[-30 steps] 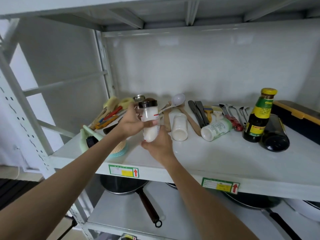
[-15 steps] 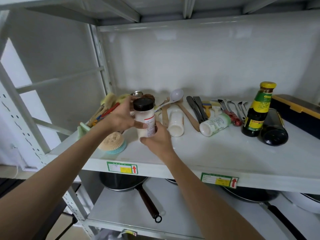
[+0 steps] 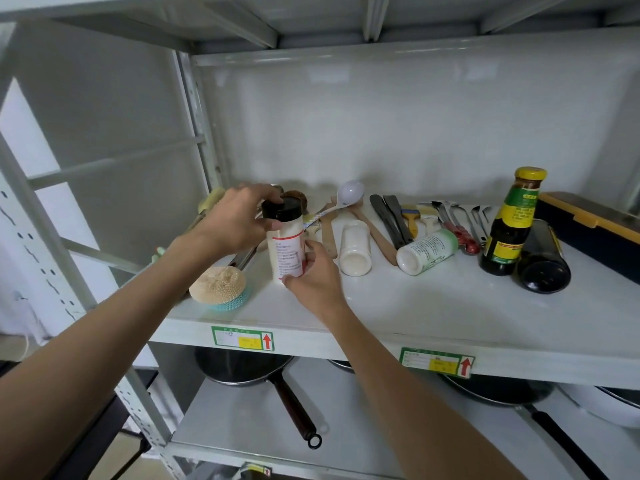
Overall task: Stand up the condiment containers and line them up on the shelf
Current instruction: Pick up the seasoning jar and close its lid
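Observation:
A white shaker jar [image 3: 286, 249] with a black lid stands upright on the white shelf [image 3: 433, 306], left of centre. My left hand [image 3: 235, 221] grips its lid from above and the left. My right hand [image 3: 313, 275] holds its lower body from the right. Two white containers lie on their sides: a plain one [image 3: 355, 247] just right of the jar, and one with a green label [image 3: 427, 250] beyond it. A dark sauce bottle with a yellow cap [image 3: 510, 226] stands upright at the right, and a dark bottle [image 3: 543, 261] lies beside it.
A scouring pad [image 3: 218, 285] sits near the shelf's front left edge. Spoons, spatulas, brushes and a white ladle [image 3: 349, 194] lie along the back. A dark box with a yellow rim [image 3: 588, 220] fills the far right. Pans [image 3: 242, 370] rest on the lower shelf.
The shaker jar has come down from a tilted hold in the air to upright on the shelf. My left hand has shifted up onto its lid.

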`<state>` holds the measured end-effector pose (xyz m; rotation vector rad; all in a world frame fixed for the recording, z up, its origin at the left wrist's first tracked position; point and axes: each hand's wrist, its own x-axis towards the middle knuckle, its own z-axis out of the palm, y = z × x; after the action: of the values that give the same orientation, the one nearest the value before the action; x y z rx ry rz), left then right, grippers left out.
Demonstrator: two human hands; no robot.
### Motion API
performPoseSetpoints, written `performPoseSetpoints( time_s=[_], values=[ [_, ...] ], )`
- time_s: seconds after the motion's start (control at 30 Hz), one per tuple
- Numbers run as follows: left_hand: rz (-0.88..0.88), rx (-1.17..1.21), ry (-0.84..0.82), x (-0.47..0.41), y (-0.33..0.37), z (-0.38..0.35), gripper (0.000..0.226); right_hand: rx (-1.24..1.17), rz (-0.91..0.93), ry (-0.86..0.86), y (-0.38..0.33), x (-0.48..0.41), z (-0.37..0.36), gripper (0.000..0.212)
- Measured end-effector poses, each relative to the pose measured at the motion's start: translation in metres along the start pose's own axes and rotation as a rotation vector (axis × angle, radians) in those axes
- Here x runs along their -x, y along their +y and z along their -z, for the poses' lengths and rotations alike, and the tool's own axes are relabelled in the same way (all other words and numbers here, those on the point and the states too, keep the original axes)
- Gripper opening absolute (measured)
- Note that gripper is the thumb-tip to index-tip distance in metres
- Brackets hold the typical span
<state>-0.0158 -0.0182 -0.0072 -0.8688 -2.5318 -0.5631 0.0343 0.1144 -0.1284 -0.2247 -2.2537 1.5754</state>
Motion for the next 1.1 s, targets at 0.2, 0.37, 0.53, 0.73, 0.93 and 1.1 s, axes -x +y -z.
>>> performPoseSetpoints(
  time_s=[0.2,0.37,0.53,0.73,0.93,1.1],
  values=[
    [0.019,-0.009,-0.095,0.000,0.007,0.010,0.040,0.097,-0.009,0.026,0.003,-0.004,-0.008,0.075],
    [0.019,-0.082,-0.098,-0.003,0.026,0.007,0.057,0.181,0.024,0.058,-0.001,-0.003,-0.002,0.078],
    [0.020,-0.049,-0.105,-0.009,0.027,0.005,0.042,0.192,0.031,-0.015,-0.001,-0.001,0.000,0.076],
    [0.012,0.007,-0.106,-0.010,0.021,0.005,0.036,0.173,0.069,-0.002,0.000,0.000,0.000,0.065],
    [-0.016,0.093,-0.131,-0.013,0.012,0.005,0.034,0.139,0.057,0.015,0.002,-0.001,0.001,0.067],
    [-0.028,0.106,-0.216,-0.016,0.013,0.010,0.034,0.199,0.050,0.073,0.005,-0.006,-0.007,0.074]
  ],
)
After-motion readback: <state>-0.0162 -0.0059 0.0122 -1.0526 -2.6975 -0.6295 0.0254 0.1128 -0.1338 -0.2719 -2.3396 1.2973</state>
